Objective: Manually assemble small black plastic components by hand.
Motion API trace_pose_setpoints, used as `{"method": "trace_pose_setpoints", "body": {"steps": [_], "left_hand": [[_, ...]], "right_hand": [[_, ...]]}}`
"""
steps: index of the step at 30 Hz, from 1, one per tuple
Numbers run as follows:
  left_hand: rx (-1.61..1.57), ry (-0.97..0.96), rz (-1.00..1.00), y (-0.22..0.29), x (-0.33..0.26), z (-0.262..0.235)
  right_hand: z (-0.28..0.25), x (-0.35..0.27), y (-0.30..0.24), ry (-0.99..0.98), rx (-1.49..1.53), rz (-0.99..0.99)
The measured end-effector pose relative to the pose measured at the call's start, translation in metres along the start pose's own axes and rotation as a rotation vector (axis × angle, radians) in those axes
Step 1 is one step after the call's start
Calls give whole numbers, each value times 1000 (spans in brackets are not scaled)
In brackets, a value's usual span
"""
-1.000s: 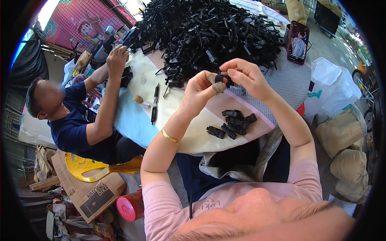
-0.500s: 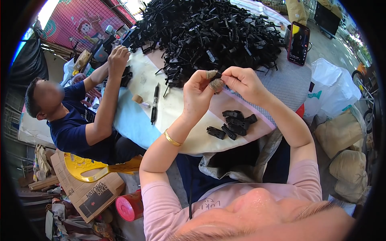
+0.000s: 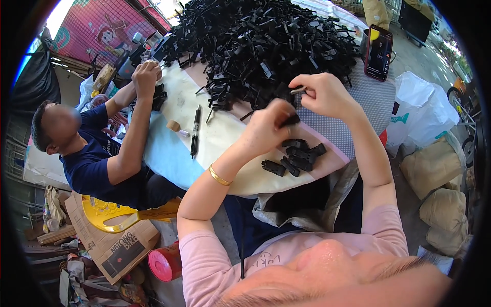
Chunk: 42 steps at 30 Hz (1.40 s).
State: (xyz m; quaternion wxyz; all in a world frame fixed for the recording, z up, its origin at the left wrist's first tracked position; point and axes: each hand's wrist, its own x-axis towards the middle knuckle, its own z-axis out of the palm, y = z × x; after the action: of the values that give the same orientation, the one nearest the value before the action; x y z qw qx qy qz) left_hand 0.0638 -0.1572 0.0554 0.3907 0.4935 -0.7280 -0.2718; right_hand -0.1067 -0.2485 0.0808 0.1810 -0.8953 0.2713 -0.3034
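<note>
My left hand [image 3: 268,128], smeared by motion, is closed around a small black plastic part [image 3: 291,120] that juts from its fingers. Just below it, a handful of similar black plastic parts [image 3: 303,157] lies near the table's front edge. To the upper right, my right hand [image 3: 325,94] is bent at the fingers in a pinch, beside the front of a big pile of black plastic parts [image 3: 266,48]. Something small with a pale edge shows at its fingertips, too small to name.
A marker pen [image 3: 196,132] and a small tape roll [image 3: 174,125] lie on the cloth-covered table [image 3: 169,153]. A phone [image 3: 379,53] stands at the right. On the left, a co-worker [image 3: 97,138] sits with raised hands. White bags [image 3: 422,110] stand right of the table.
My hands have come apart. The left has moved down toward the small group with the black part; the right has shifted slightly right and up, near the pile.
</note>
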Motion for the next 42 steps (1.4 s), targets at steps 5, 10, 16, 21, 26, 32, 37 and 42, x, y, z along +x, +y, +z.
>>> {"method": "trace_pose_setpoints", "body": {"steps": [5, 10, 16, 21, 26, 32, 37, 42], "left_hand": [[14, -305, 73, 1, 0, 2], [32, -34, -75, -4, 4, 1], [152, 308, 73, -4, 5, -7], [212, 238, 174, -8, 7, -2], [-377, 242, 85, -13, 10, -1], [-757, 224, -54, -6, 8, -9], [-731, 274, -82, -7, 8, -9], [-543, 268, -66, -5, 6, -5]], "right_hand": [[27, -2, 8, -22, -382, -135], [34, 1, 29, 46, -419, -151], [22, 5, 17, 65, -1, 28], [22, 6, 1, 46, 460, 258], [31, 2, -4, 2, 589, 226], [28, 4, -7, -30, 881, 219], [26, 2, -9, -54, 881, 196], [30, -1, -15, -12, 677, 100]]}}
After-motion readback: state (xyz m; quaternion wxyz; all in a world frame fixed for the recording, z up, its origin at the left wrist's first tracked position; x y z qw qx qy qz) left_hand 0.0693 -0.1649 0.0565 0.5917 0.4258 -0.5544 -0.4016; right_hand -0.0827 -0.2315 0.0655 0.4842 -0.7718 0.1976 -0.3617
